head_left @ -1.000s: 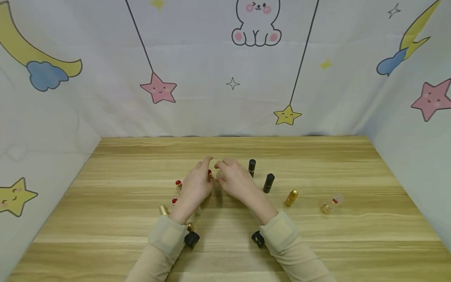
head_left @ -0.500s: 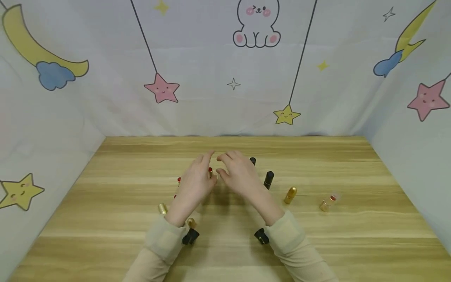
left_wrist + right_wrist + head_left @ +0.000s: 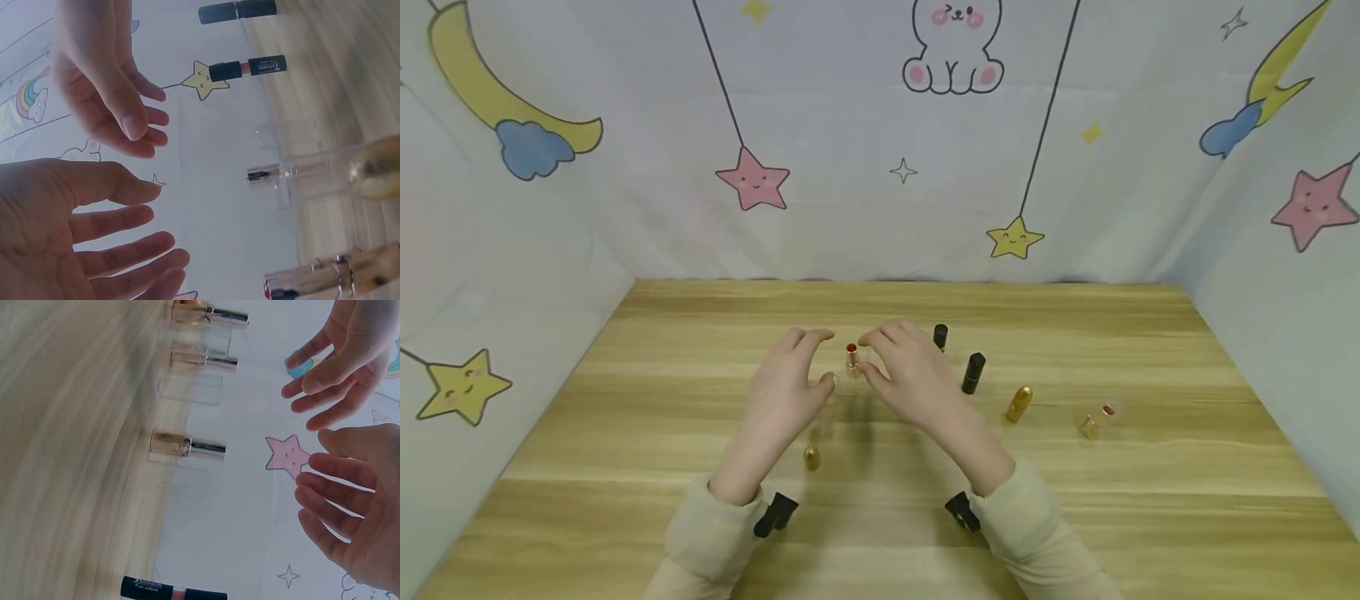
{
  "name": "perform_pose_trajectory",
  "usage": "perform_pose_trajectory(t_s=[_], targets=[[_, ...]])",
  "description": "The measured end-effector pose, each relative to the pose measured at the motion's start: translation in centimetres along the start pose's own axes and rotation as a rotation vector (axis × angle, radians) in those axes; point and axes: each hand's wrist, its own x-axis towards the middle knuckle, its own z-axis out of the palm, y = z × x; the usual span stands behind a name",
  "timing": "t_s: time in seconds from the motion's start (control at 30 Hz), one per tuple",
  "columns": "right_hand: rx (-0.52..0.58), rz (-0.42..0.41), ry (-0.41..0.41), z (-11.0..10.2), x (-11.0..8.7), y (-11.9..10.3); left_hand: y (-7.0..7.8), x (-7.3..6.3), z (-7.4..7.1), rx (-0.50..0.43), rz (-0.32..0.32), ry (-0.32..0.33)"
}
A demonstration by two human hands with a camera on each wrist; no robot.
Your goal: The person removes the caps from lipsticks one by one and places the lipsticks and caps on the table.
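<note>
My left hand (image 3: 784,392) hovers over the table, fingers spread and holding nothing. To its right, my right hand (image 3: 913,375) is also in the air with loosely bent fingers and nothing in them. Between the two stands an uncapped lipstick (image 3: 852,360) with a red tip and gold tube; a clear cap appears beside it, partly behind the right fingertips. In the left wrist view this lipstick (image 3: 262,175) stands past a gold bullet-shaped lipstick (image 3: 378,169). The right wrist view shows more clear-based lipsticks (image 3: 206,360) with clear caps (image 3: 187,387) beside them, hidden by my left hand from above.
Right of the hands stand two black lipsticks (image 3: 940,336) (image 3: 973,372), a gold bullet-shaped lipstick (image 3: 1019,403) and a red-tipped lipstick (image 3: 1090,427) with a clear cap. Another gold one (image 3: 812,457) is near the left wrist. A printed curtain (image 3: 820,233) borders the wooden table (image 3: 880,533).
My left hand has drawn left, uncovering the middle lipstick and covering those at left. The right hand has lifted off from beside the clear cap and stays near it. The head view has shifted slightly.
</note>
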Motion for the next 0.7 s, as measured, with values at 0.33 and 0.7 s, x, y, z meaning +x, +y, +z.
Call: perform_pose_trajectory(t_s=[0.33,0.7], targets=[[0.006,-0.024,-0.050,0.7,-1.1,-1.9,-2.4,-3.2,-1.7,0.026,-0.061,0.011],[0.030,-0.036,-0.096,1.5,-2.6,-3.0,-5.8,-5.3,-2.4,0.115,-0.246,-0.047]])
